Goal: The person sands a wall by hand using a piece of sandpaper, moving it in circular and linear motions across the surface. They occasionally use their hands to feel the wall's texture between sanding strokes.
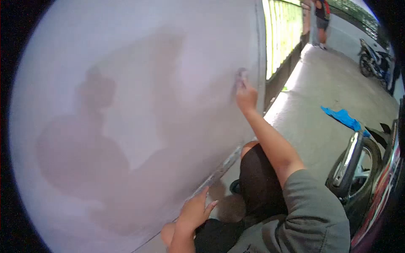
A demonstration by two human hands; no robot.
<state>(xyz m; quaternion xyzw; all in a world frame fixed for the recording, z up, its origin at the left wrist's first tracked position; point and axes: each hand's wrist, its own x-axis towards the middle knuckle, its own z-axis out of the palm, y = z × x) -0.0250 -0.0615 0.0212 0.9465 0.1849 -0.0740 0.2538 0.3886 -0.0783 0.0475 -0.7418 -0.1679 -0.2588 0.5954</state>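
Note:
A pale, smooth wall (202, 46) fills the left and middle of the head view, with shadows cast across it. My right hand (247, 95) is raised against the wall near its right edge, fingers closed on a small dark thing (242, 74) too blurred to name. Low down, beside the wall's bottom edge, my left hand (195, 212) hangs near my knee with index finger and thumb apart, holding nothing visible.
Right of the wall stands a barred gate (284, 33). A blue cloth (344, 118) lies on the concrete floor (312, 122). A motorcycle wheel (363, 166) is close at right. Farther back are another motorcycle (373, 61) and a standing person (322, 23).

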